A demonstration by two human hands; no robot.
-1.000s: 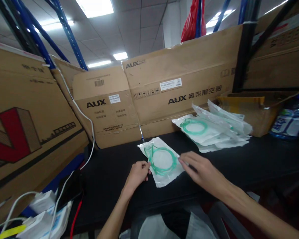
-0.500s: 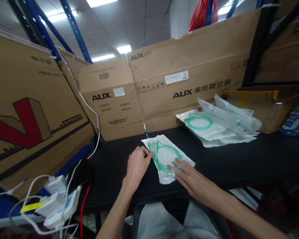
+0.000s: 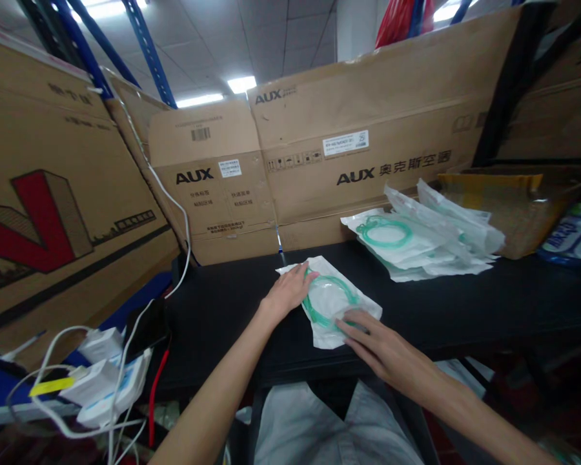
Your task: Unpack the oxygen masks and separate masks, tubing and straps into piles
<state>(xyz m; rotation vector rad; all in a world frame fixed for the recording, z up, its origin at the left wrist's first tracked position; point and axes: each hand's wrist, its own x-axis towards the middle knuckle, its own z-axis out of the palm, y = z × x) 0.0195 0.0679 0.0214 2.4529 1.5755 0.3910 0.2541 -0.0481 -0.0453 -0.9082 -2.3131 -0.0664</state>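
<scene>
A clear-fronted white pouch (image 3: 328, 298) with coiled green tubing (image 3: 314, 314) inside lies flat on the black tabletop in front of me. My left hand (image 3: 289, 290) rests over the pouch's upper left part, fingers stretched out and covering some of the tubing. At the lower right edge, my right hand (image 3: 374, 337) touches the pouch with fingers extended; they are slightly blurred. Neither hand grips anything. Behind and to the right sits a pile of similar pouches (image 3: 419, 242), the front one showing its own green coil.
Cardboard panels (image 3: 310, 187) wall off the back of the black table (image 3: 213, 323). A power strip (image 3: 121, 391) with plugs and white cables is at left, beside a dark phone-like object (image 3: 148, 326). An open carton (image 3: 518, 219) and a blue-labelled bottle (image 3: 574, 236) stand at right.
My left hand has moved from pinching near the pouch's left edge to lying flat across its upper left part. My right hand stays at the lower right, shifted slightly. The view has tilted slightly.
</scene>
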